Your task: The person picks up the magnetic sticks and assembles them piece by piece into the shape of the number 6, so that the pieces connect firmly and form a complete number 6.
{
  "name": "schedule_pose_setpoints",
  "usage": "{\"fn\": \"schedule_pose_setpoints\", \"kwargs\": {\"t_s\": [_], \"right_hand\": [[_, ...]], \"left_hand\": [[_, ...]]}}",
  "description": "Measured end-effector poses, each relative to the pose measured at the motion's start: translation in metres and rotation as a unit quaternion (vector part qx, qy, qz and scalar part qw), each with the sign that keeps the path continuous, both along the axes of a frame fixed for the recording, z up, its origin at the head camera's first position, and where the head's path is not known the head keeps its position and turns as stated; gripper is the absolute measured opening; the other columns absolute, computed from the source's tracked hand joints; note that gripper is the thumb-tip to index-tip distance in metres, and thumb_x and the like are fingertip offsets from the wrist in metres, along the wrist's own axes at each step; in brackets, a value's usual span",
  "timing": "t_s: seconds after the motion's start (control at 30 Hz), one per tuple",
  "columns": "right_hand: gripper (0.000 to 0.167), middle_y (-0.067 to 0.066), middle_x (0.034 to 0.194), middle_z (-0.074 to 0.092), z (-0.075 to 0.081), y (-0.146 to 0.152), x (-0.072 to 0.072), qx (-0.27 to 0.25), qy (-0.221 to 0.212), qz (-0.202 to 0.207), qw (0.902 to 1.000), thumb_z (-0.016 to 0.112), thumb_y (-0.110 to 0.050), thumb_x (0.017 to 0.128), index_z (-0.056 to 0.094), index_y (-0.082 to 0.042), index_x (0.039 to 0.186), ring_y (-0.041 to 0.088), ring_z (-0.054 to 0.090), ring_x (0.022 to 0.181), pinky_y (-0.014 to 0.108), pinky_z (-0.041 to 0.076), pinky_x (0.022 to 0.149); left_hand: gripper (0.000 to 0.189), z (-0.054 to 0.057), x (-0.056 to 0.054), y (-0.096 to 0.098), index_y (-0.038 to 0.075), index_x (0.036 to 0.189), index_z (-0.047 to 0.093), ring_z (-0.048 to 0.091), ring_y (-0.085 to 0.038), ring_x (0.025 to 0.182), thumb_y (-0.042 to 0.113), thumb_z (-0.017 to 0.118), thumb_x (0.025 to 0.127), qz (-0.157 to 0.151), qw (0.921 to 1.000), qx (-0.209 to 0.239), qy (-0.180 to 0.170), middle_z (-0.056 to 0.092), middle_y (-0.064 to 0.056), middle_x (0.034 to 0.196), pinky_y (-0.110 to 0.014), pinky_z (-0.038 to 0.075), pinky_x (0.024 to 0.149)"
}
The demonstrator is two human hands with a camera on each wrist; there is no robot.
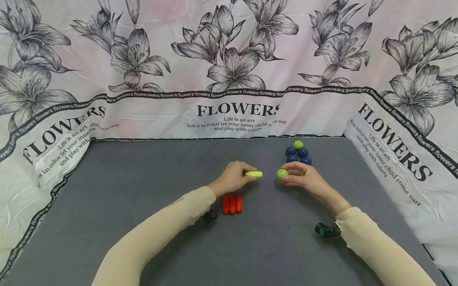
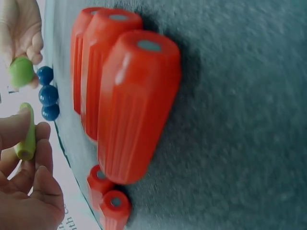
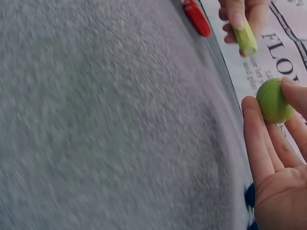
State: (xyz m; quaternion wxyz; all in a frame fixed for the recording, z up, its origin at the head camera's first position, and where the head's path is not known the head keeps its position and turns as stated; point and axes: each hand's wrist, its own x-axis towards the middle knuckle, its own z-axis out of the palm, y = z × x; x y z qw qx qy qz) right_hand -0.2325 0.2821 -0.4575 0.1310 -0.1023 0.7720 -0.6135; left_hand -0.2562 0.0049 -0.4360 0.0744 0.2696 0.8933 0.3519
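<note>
Left hand [image 1: 232, 178] pinches yellow-green stick [image 1: 255, 174] over surface [image 1: 157, 177], toward far edge. Right hand [image 1: 306, 180] pinches green ball [image 1: 281, 174], near stick but apart, closer to right edge. Red sticks [image 1: 232, 204] lie side by side mid-surface. Blue balls [image 1: 303, 152], second green ball [image 1: 298, 144] sit toward far right corner.

"How's the light?"

"Even and fairly bright in the head view, with soft shadows beside the sleeves [image 1: 156, 231], lower left and lower right."

"Any glare?"

"A pale sheen on the red sticks [image 2: 134, 110], upper middle of the left wrist view."

"And sharpness?"

"Worst in the right wrist view: the tabletop [image 3: 105, 120] (dim, too) smears across the left, while the green ball [image 3: 274, 101] at right looks clearer."
</note>
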Motion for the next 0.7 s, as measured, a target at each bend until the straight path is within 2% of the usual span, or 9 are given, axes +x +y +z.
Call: {"fn": "schedule_pose_setpoints", "kwargs": {"t_s": [0.2, 0.33, 0.57, 0.7], "right_hand": [[0.043, -0.006, 0.109, 0.067, -0.001, -0.011, 0.004, -0.005, 0.007, 0.019, 0.9998, 0.069, -0.012, 0.093, 0.053, 0.005, 0.129, 0.008, 0.072, 0.095, 0.027, 0.060, 0.085], [0.043, -0.005, 0.112, 0.066, -0.001, -0.014, 0.007, -0.003, 0.006, 0.024, 0.9997, 0.069, -0.011, 0.093, 0.055, 0.005, 0.129, 0.008, 0.072, 0.095, 0.027, 0.060, 0.086], [0.045, 0.002, 0.115, 0.067, 0.000, -0.015, 0.011, -0.004, 0.007, 0.034, 0.9994, 0.068, -0.012, 0.093, 0.053, 0.005, 0.132, 0.008, 0.072, 0.097, 0.029, 0.060, 0.086], [0.044, 0.006, 0.117, 0.066, -0.001, -0.015, 0.012, 0.000, 0.008, 0.038, 0.9992, 0.068, -0.012, 0.094, 0.054, 0.005, 0.132, 0.008, 0.071, 0.098, 0.029, 0.060, 0.086]], "left_hand": [[0.030, -0.001, 0.004, 0.006, 0.012, 0.120, 0.073, 0.061, -0.013, 0.087, 0.020, 0.073, 0.091, -0.016, 0.9999, -0.006, 0.000, 0.074, -0.005, 0.112, -0.018, 0.049, 0.075], [0.031, -0.001, 0.008, 0.009, 0.013, 0.121, 0.072, 0.060, -0.013, 0.087, 0.022, 0.072, 0.091, -0.018, 0.9997, -0.011, -0.013, 0.074, -0.004, 0.113, -0.020, 0.050, 0.077], [0.030, -0.002, 0.011, 0.012, 0.012, 0.121, 0.072, 0.059, -0.011, 0.087, 0.020, 0.071, 0.092, -0.023, 0.9996, -0.015, -0.001, 0.074, -0.004, 0.114, -0.020, 0.051, 0.079], [0.030, -0.001, 0.011, 0.013, 0.012, 0.121, 0.072, 0.059, -0.013, 0.089, 0.020, 0.072, 0.092, -0.025, 0.9996, -0.011, -0.009, 0.074, -0.004, 0.114, -0.021, 0.051, 0.081]]}}
